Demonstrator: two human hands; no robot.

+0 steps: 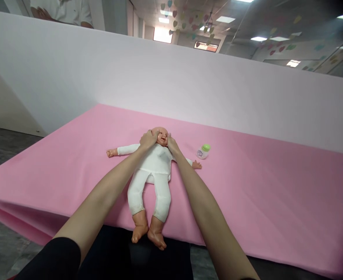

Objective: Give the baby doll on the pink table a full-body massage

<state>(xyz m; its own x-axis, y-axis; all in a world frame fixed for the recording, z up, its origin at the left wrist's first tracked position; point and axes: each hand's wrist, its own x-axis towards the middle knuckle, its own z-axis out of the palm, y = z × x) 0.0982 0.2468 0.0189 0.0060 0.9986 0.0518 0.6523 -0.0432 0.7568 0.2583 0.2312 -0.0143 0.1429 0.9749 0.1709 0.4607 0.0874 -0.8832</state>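
A baby doll [156, 159] in a white cloth suit lies on its back, its head towards the far wall and its feet over the near edge of the pink-covered table [270, 194]. At the left side of its head is my left hand [148, 139], with the thumb against the cheek. My right hand [172, 143] cups the other side of the face, thumb upward on the cheek. Both hands are closed around the head, and their other fingers are mostly hidden. The doll's arms stretch out sideways, beyond my forearms.
A small clear bottle with a green cap [203, 151] leans on the cloth to the right of the doll. A low white partition [174, 85] runs behind the table. Past it, at the upper left, part of a person in a white shirt [69, 11] shows.
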